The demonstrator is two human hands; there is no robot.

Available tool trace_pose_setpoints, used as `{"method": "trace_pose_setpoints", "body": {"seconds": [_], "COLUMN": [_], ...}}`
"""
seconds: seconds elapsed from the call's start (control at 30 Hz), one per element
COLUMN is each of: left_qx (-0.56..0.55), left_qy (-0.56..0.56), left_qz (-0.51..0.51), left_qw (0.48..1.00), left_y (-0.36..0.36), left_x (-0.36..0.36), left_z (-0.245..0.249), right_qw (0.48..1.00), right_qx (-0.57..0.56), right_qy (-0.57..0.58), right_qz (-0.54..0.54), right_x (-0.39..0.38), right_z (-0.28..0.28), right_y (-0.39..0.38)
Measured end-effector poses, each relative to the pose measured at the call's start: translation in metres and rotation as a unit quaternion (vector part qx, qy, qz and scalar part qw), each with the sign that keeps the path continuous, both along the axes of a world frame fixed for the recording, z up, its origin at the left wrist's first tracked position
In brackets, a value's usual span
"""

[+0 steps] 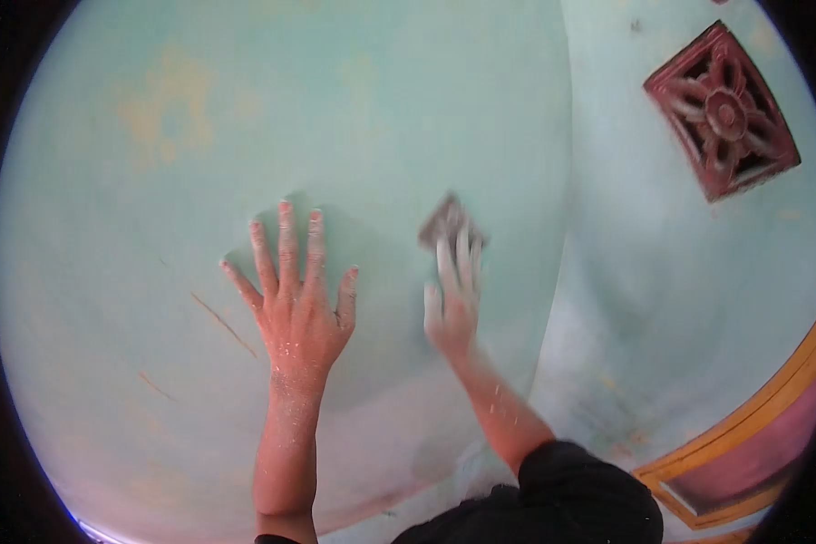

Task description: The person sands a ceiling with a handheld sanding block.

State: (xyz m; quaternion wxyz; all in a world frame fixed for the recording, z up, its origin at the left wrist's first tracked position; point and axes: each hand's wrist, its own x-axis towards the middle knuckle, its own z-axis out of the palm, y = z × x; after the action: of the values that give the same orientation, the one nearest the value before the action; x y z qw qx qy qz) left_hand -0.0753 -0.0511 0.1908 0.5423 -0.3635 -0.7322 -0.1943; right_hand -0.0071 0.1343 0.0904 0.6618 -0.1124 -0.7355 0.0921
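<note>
My left hand [301, 304] lies flat against the pale green wall [462, 109], its fingers spread and nothing in it. White dust coats its fingertips and speckles the wrist. To the right, my right hand [453, 299] presses a greyish-brown piece of sandpaper [446, 222] to the wall. The sandpaper's far corner pokes out beyond the fingertips; the rest is hidden under them. This hand is slightly blurred and its fingers are whitened with dust.
A dark red vent block with a flower pattern [727, 113] is set in the wall at upper right, past a vertical corner line. An orange-and-pink framed panel [743, 444] sits at lower right. Yellowish patches and thin scratches [224, 324] mark the wall.
</note>
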Motion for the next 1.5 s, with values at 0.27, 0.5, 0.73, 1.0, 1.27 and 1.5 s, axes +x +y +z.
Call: {"method": "trace_pose_setpoints", "body": {"seconds": [0.27,0.5,0.73,1.0,1.27,1.5], "left_qx": [-0.121,-0.132,0.001,-0.054,-0.051,-0.114], "left_qy": [-0.014,-0.066,-0.110,0.078,0.149,0.184], "left_qz": [-0.031,-0.050,0.050,0.007,0.034,0.030], "left_qw": [0.992,0.988,0.993,0.995,0.987,0.976], "left_y": [0.027,0.024,-0.034,-0.003,0.073,0.095], "left_x": [0.048,0.009,-0.009,-0.014,0.007,0.010], "left_z": [0.008,-0.031,-0.060,0.105,0.236,0.246], "right_qw": [0.998,0.998,0.994,0.998,0.994,0.996], "right_qx": [-0.035,-0.028,-0.084,0.037,0.073,0.002], "right_qy": [-0.002,-0.009,-0.068,0.001,0.030,-0.011], "right_qz": [0.061,-0.061,0.020,-0.047,-0.077,-0.089], "right_x": [0.041,0.022,0.023,0.017,0.009,0.024], "right_z": [-0.031,0.092,-0.027,0.124,0.268,0.149], "right_y": [0.014,0.073,0.011,0.059,0.066,0.038]}}
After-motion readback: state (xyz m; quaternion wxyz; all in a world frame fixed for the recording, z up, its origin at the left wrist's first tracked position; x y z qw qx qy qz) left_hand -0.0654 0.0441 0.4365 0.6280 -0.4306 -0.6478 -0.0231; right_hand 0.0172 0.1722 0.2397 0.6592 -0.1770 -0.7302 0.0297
